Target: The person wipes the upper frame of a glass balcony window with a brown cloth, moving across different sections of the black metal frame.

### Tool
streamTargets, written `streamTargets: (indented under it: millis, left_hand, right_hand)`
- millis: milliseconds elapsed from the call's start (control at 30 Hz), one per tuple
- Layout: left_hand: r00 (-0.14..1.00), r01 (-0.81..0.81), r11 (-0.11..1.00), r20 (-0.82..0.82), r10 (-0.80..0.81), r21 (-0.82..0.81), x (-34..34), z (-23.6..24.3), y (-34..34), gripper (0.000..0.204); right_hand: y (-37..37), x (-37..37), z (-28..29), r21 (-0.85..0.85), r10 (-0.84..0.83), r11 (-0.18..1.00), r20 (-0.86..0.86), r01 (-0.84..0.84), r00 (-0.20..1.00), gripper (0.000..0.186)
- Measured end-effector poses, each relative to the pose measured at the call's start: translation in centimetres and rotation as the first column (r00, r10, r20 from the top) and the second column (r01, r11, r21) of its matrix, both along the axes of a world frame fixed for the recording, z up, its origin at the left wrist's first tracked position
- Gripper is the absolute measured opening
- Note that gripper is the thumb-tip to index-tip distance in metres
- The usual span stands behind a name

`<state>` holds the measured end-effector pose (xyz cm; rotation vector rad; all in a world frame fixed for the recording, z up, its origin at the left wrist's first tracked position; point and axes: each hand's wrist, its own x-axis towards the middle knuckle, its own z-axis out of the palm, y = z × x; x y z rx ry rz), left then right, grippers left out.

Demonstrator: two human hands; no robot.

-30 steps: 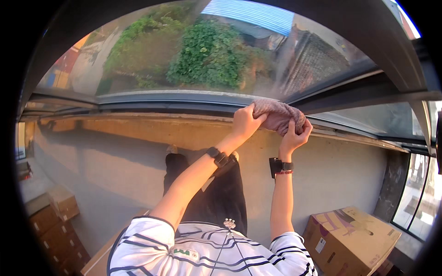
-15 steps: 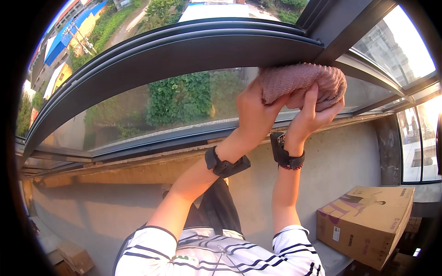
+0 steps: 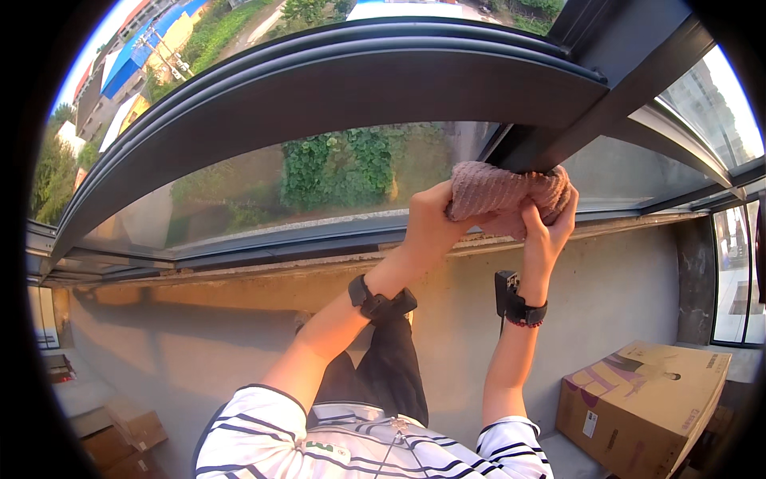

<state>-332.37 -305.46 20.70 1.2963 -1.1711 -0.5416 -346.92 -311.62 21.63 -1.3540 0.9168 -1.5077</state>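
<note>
Both my hands grip a folded pinkish-brown cloth [image 3: 499,190] against the lower end of a dark vertical window post [image 3: 586,120]. My left hand [image 3: 435,219] is closed on the cloth's left end, its fingers partly hidden behind the fabric. On the other end, my right hand [image 3: 546,231] is wrapped round the cloth with the thumb pressed on its front. Black straps with small dark boxes circle both wrists, and a red beaded bracelet sits by the right one. Left of the cloth, a dark horizontal rail [image 3: 335,92] curves across above a glass pane [image 3: 239,191].
Below the glass runs a ledge [image 3: 319,259] above a grey wall. A large printed cardboard box [image 3: 638,399] stands at the lower right, and smaller cartons [image 3: 132,431] lie at the lower left. Greenery and buildings show outside.
The cloth, held in both hands, has moved down the post, away from the rail and closer to me. My view has shifted a little, so the window frame appears further right.
</note>
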Motion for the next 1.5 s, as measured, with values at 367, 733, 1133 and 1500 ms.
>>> streamTargets:
  millis: [367, 733, 1133, 1500]
  left_hand:
    - [0.965, -0.015, 0.881, 0.237, -0.110, 0.473, 1.4, -24.7, 0.2, 0.025]
    - [0.991, -0.036, 0.650, 0.112, -0.077, 0.759, 0.1, -26.6, 2.5, 0.040]
    - [0.871, -0.202, 0.658, -0.174, 0.459, 0.726, 5.7, -30.4, 5.8, 0.032]
    - [0.771, -0.384, 0.631, -0.143, 0.621, 0.674, 19.2, -32.7, 16.0, 0.034]
  right_hand:
    - [0.6, 2.0, -23.6, 0.376, -0.078, 0.915, -0.193, 0.147, 0.978, 0.049]
    - [2.7, -0.3, -29.6, 0.505, -0.135, 0.819, -0.291, 0.272, 0.947, 0.046]
    - [8.0, 8.8, -29.3, 0.163, -0.204, 0.916, -0.596, 0.366, 0.776, 0.051]
    - [15.1, 21.0, -31.5, -0.003, -0.053, 0.997, -0.719, 0.074, 0.693, 0.043]
